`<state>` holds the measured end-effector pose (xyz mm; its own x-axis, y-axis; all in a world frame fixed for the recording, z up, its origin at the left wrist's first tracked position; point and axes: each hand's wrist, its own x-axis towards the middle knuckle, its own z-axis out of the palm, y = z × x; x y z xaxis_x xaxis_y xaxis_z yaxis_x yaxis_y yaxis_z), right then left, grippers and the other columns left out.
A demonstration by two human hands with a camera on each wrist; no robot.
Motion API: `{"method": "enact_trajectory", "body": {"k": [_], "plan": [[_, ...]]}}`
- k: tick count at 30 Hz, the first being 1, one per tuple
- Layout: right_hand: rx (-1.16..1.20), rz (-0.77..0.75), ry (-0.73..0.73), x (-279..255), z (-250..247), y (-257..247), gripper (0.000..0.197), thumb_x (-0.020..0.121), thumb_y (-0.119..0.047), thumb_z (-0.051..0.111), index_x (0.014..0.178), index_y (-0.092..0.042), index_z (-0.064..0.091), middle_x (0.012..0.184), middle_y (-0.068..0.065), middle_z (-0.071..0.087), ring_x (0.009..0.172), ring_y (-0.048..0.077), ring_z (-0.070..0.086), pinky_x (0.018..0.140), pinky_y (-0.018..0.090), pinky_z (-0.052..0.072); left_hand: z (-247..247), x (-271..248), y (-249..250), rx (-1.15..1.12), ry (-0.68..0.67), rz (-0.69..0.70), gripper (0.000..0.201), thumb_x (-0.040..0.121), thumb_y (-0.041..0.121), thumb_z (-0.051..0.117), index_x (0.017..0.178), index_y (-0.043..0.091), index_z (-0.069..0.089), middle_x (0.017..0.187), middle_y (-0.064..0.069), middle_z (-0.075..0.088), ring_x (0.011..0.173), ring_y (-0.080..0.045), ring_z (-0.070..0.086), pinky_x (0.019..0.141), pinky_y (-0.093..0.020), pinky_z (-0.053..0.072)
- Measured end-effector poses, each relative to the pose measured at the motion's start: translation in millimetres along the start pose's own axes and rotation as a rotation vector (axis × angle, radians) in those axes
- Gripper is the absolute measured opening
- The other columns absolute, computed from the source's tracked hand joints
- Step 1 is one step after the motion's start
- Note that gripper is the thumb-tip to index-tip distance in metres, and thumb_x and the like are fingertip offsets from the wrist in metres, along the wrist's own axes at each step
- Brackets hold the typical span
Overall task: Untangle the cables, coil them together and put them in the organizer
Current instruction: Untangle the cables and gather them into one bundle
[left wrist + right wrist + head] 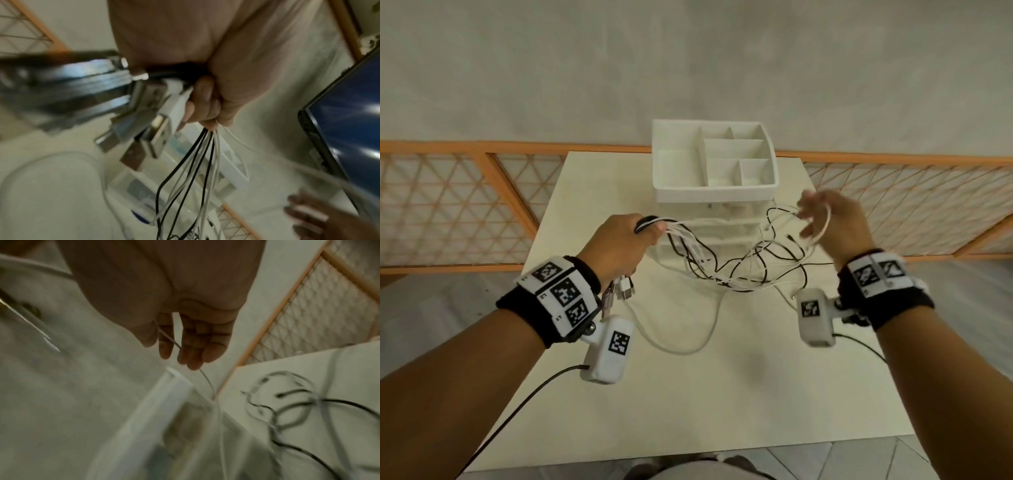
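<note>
Head view: the left hand [616, 245] holds a fist grip round the gathered cables [726, 263], USB plugs [141, 129] jutting below it, while the right hand [832, 222], fingers loosely spread, has one white strand looped across them. The tangle hangs over the tabletop [688, 394] against the organizer [715, 161]. Risk: pulling sideways may cinch the knots or drag the organizer.

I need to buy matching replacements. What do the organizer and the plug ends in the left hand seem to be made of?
The organizer looks like white moulded plastic, matt, with rounded corners and thin dividers. The plug ends in the left hand look like bright metal shells in white plastic housings; blur leaves the finish unclear.
</note>
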<state>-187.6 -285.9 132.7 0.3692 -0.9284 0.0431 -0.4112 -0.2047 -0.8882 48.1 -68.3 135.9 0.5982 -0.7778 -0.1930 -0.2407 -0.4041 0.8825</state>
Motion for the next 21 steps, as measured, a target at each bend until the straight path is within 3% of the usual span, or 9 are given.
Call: {"method": "enact_trajectory", "body": {"k": [2, 4, 6, 8, 9, 11, 14, 19, 21], "plan": [[0.032, -0.091, 0.114, 10, -13, -23, 0.02, 0.09, -0.049, 0.061, 0.083, -0.03, 0.066, 0.096, 0.007, 0.072, 0.065, 0.018, 0.069, 0.063, 0.038, 0.057, 1, 1, -7, 0.041, 0.031, -0.033, 0.04, 0.097, 0.042, 0.056, 0.081, 0.006, 0.059, 0.055, -0.002, 0.044, 0.047, -0.022, 0.038, 0.059, -0.036, 0.037], [-0.034, -0.171, 0.188, 19, -21, -33, 0.013, 0.086, -0.046, 0.064, 0.092, -0.035, 0.065, 0.097, 0.005, 0.072, 0.067, 0.018, 0.07, 0.071, 0.041, 0.06, 0, 3, -10, 0.046, 0.077, -0.048, 0.047, 0.097, 0.044, 0.055, 0.087, -0.002, 0.059, 0.057, -0.003, 0.044, 0.049, -0.024, 0.039, 0.06, -0.037, 0.038], [-0.133, -0.228, 0.21, 21, -22, -31, 0.027, 0.086, -0.037, 0.068, 0.113, -0.036, 0.062, 0.094, 0.001, 0.071, 0.068, 0.01, 0.066, 0.071, 0.03, 0.056, -1, 4, -9, 0.003, 0.108, -0.048, 0.046, 0.097, 0.043, 0.056, 0.089, -0.002, 0.058, 0.056, -0.003, 0.041, 0.049, -0.024, 0.038, 0.058, -0.036, 0.038], [-0.216, -0.232, 0.191, 20, -18, -22, 0.052, 0.089, -0.023, 0.07, 0.137, -0.028, 0.05, 0.117, 0.0, 0.064, 0.068, -0.004, 0.06, 0.072, 0.015, 0.05, -3, 5, -6, -0.034, 0.134, -0.047, 0.039, 0.098, 0.041, 0.056, 0.086, 0.003, 0.058, 0.056, -0.003, 0.04, 0.047, -0.023, 0.037, 0.054, -0.033, 0.037], [-0.255, -0.221, 0.167, 18, -16, -16, 0.064, 0.089, -0.018, 0.07, 0.146, -0.025, 0.042, 0.137, 0.0, 0.054, 0.071, -0.004, 0.059, 0.079, 0.015, 0.051, -5, 5, -4, -0.047, 0.141, -0.044, 0.037, 0.098, 0.04, 0.056, 0.085, 0.005, 0.057, 0.056, -0.003, 0.039, 0.047, -0.022, 0.037, 0.052, -0.031, 0.036], [-0.34, -0.163, 0.121, 14, -11, 0, 0.079, 0.088, -0.014, 0.069, 0.155, -0.023, 0.028, 0.16, -0.001, 0.028, 0.072, 0.01, 0.064, 0.096, 0.033, 0.053, -8, 6, -3, -0.072, 0.138, -0.043, 0.036, 0.098, 0.04, 0.057, 0.084, 0.007, 0.057, 0.058, -0.003, 0.039, 0.048, -0.022, 0.036, 0.051, -0.03, 0.036], [-0.347, -0.067, 0.141, 13, -8, 19, 0.083, 0.086, -0.013, 0.067, 0.157, -0.018, 0.023, 0.162, 0.002, 0.019, 0.074, 0.026, 0.067, 0.099, 0.04, 0.052, -13, 5, -5, -0.08, 0.138, -0.055, 0.035, 0.097, 0.039, 0.058, 0.085, 0.007, 0.058, 0.059, -0.004, 0.039, 0.049, -0.022, 0.035, 0.051, -0.03, 0.035], [-0.301, -0.055, 0.104, 16, -4, 26, 0.095, 0.085, -0.012, 0.07, 0.159, -0.022, 0.011, 0.166, -0.003, 0.005, 0.089, 0.015, 0.064, 0.089, 0.03, 0.05, -7, 1, -10, -0.018, 0.074, -0.029, 0.033, 0.097, 0.039, 0.057, 0.08, 0.011, 0.059, 0.058, -0.005, 0.043, 0.05, -0.022, 0.037, 0.052, -0.03, 0.036], [-0.41, 0.031, -0.057, 15, 3, 31, 0.091, 0.088, -0.015, 0.068, 0.159, -0.022, 0.013, 0.168, -0.004, 0.007, 0.106, 0.021, 0.066, 0.098, 0.033, 0.047, -3, 0, -10, 0.044, 0.036, 0.024, 0.032, 0.097, 0.04, 0.057, 0.077, 0.016, 0.059, 0.057, 0.0, 0.046, 0.05, -0.019, 0.04, 0.054, -0.028, 0.036]]}}
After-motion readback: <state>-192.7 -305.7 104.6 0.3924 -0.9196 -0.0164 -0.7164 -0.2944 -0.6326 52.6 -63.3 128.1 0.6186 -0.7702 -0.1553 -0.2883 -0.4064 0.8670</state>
